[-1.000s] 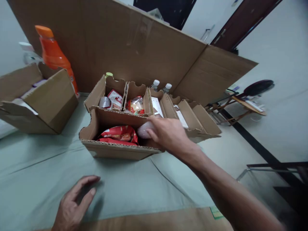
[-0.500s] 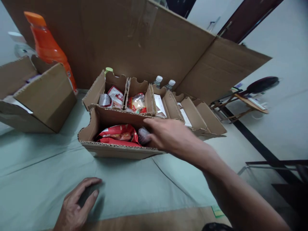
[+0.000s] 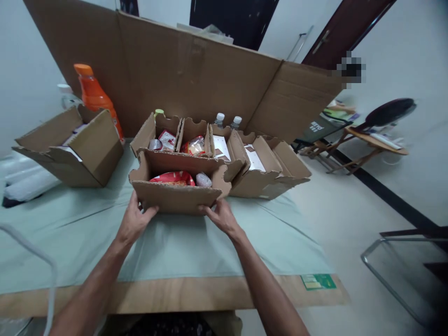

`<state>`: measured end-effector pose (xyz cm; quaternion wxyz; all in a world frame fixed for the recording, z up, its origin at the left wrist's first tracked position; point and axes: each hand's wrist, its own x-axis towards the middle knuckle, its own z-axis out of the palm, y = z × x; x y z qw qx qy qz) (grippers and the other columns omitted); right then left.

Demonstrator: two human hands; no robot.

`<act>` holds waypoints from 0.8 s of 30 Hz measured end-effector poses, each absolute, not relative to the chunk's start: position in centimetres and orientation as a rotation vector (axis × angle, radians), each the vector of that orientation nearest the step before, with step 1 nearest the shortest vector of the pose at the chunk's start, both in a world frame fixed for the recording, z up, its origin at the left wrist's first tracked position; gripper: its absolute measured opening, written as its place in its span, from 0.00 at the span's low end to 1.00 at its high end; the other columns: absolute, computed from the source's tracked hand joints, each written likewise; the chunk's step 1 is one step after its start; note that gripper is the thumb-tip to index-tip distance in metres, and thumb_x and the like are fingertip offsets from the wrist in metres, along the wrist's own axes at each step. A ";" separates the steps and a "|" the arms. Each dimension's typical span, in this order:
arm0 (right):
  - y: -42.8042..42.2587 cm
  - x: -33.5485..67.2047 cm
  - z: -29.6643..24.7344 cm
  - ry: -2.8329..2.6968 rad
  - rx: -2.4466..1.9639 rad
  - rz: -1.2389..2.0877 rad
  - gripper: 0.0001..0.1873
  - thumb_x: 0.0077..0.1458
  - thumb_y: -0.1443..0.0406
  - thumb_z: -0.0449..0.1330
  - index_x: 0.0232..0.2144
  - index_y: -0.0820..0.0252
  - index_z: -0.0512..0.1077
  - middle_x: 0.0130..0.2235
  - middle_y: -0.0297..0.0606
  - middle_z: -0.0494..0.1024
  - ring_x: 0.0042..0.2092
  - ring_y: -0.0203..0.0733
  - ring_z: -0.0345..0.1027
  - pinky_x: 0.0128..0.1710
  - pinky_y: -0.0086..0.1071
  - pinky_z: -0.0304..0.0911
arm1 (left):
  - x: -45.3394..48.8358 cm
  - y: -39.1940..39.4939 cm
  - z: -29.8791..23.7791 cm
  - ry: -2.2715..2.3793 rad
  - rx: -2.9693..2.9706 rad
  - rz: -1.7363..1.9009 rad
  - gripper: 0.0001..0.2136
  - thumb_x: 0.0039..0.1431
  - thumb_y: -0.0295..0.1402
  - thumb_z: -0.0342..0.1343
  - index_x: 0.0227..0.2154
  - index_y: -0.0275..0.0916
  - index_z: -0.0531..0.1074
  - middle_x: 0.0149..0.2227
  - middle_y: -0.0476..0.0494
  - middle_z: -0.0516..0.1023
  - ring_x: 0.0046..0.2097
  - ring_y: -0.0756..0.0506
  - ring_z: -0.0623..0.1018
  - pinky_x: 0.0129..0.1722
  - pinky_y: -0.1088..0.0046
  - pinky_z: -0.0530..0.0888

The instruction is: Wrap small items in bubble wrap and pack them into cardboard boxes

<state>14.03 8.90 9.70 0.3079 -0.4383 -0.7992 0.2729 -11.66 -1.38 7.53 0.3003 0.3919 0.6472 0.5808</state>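
Note:
Both my hands grip the front cardboard box [image 3: 178,198] by its lower sides. My left hand [image 3: 135,219] holds its left end, thumb on the front face. At the right end my right hand [image 3: 222,217] does the same, its other fingers partly hidden behind the box. Inside lie a red food packet [image 3: 173,178] and a small round purplish item [image 3: 203,180]. Behind stands a row of open cardboard boxes; one has a can [image 3: 155,144] and a red-and-white packet [image 3: 167,139], another a red-and-clear packet [image 3: 194,145].
A separate cardboard box [image 3: 112,158] stands at the left, with an orange bottle [image 3: 96,95] behind it. A tall cardboard panel [image 3: 157,70] closes off the back. Two white-capped bottles [image 3: 220,119] stand behind the row. A wooden stool [image 3: 374,140] with a pan stands beyond the table's right.
My right hand has left the inside of the front box and now grips its right end. My left hand has moved from the tablecloth to its left end. The view has shifted.

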 end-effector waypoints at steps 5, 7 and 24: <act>3.9 16.5 8.7 -2.097 -1.148 0.650 0.16 0.58 0.56 0.61 0.42 0.61 0.76 0.43 0.49 0.82 0.46 0.55 0.76 0.47 0.46 0.72 | -9.4 -7.5 5.4 1.702 0.973 1.524 0.29 0.49 0.43 0.66 0.54 0.41 0.69 0.54 0.38 0.77 0.57 0.37 0.77 0.60 0.56 0.73; 1.4 16.3 9.1 -2.121 -1.038 0.612 0.20 0.60 0.57 0.61 0.51 0.60 0.74 0.49 0.50 0.81 0.51 0.56 0.75 0.51 0.46 0.72 | -9.9 -11.5 4.7 1.769 0.862 1.534 0.29 0.47 0.47 0.68 0.51 0.42 0.72 0.50 0.38 0.80 0.56 0.34 0.78 0.60 0.52 0.73; -7.0 12.7 8.3 -2.091 -0.897 0.692 0.30 0.61 0.61 0.62 0.63 0.56 0.64 0.56 0.49 0.76 0.55 0.55 0.73 0.51 0.46 0.75 | -16.7 -10.1 9.4 1.698 0.908 1.687 0.35 0.41 0.39 0.70 0.55 0.37 0.69 0.57 0.33 0.77 0.60 0.31 0.76 0.59 0.53 0.75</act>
